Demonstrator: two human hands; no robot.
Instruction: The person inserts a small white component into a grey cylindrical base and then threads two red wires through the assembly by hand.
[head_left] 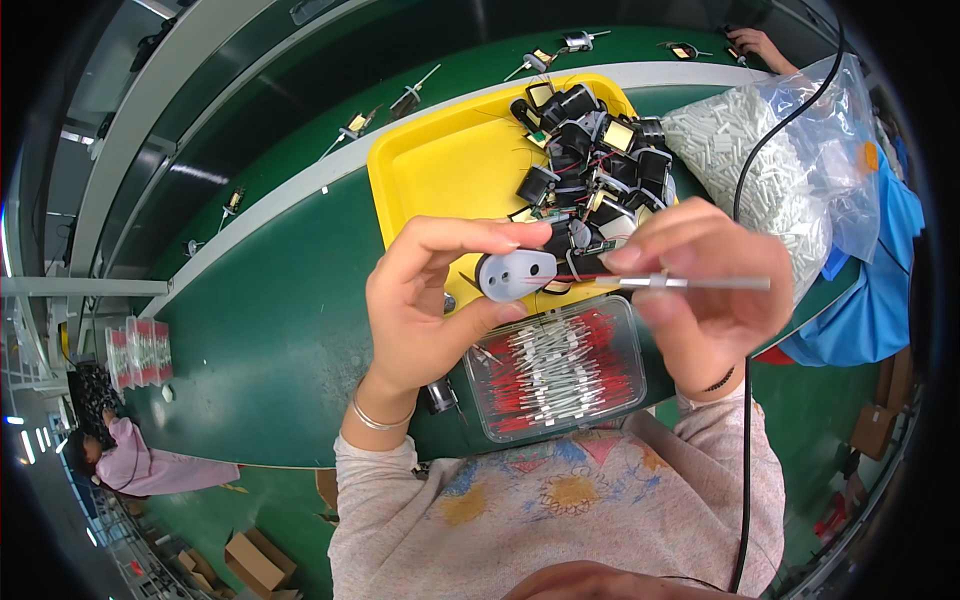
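Left hand [415,295] holding a pale oval plastic part [514,279] between thumb and fingers, frame centre, right hand [715,275] pinching a slim white rod [725,284], right of centre, shallow yellow plastic tray [445,160] above, clear rectangular plastic box [486,410] below.

Here's the green bench [270,340], carrying a yellow tray [430,170], clear box [486,420] and bulging plastic bag [842,210]!

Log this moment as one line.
left fingers: holding pale oval part; right fingers: holding thin pale rod; between: red wire; nearby: yellow tray, clear box
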